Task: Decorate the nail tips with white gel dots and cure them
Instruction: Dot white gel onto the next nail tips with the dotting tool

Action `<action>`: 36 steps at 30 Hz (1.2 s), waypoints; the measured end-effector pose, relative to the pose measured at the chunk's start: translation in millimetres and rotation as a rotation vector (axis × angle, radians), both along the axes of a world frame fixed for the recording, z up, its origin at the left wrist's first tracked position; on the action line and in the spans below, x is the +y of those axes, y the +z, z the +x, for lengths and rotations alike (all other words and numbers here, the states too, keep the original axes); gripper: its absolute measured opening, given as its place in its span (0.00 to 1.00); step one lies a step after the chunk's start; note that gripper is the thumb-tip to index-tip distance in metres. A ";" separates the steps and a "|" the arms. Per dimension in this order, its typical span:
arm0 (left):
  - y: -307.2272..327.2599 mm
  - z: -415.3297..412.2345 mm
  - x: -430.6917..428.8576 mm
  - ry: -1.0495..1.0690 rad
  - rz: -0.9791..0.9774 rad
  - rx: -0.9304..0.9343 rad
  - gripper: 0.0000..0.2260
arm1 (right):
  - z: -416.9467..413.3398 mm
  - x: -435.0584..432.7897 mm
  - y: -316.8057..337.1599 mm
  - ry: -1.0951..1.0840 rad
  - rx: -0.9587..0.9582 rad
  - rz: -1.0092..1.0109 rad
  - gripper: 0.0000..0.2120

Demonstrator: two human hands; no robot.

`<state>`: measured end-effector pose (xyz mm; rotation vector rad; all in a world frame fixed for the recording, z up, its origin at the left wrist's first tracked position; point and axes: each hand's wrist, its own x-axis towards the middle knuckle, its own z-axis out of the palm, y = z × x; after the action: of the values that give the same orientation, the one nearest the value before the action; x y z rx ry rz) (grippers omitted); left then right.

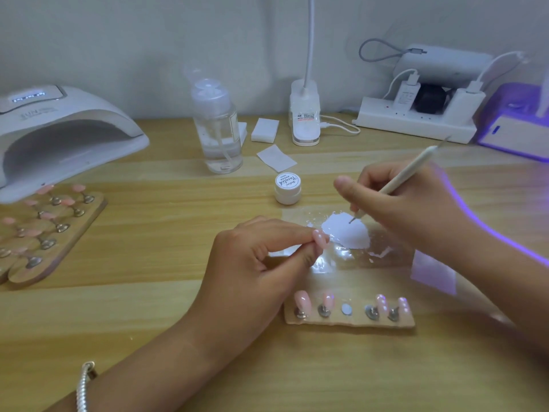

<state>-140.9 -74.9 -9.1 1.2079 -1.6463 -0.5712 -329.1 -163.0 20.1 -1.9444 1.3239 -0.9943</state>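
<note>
The worktop (148, 322) is matt pale wood grain. The pink nail tips (303, 301) shine glossy on metal pegs (323, 310). The pump bottle (218, 138) is clear plastic, the white gel jar (287, 188) smooth.

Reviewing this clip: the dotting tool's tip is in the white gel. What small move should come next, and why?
Probably lift the dotting tool from the white gel and carry its tip to the pink nail tip. The right hand has the tool's tip in the gel, and the left hand pinches that nail beside it.
</note>
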 end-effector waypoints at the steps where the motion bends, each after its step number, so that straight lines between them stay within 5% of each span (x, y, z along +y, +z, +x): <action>1: -0.9 0.5 -0.3 0.005 0.006 0.001 0.04 | 0.0 -0.9 -3.1 -0.003 0.027 0.009 0.21; 20: -2.2 -1.0 1.6 -0.015 0.099 0.110 0.04 | -2.1 -5.5 -13.8 0.021 0.038 0.047 0.17; 30: 0.6 -2.2 2.2 -0.019 0.054 0.112 0.03 | 10.8 19.8 9.8 0.200 -0.442 -0.101 0.17; 36: 3.0 -1.5 2.1 -0.041 -0.018 0.070 0.03 | 17.7 36.9 8.6 0.309 -0.509 -0.089 0.19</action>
<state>-142.4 -72.8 -6.0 1.1308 -1.6170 -0.6166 -311.4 -126.2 28.6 -1.7269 0.6849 -1.2905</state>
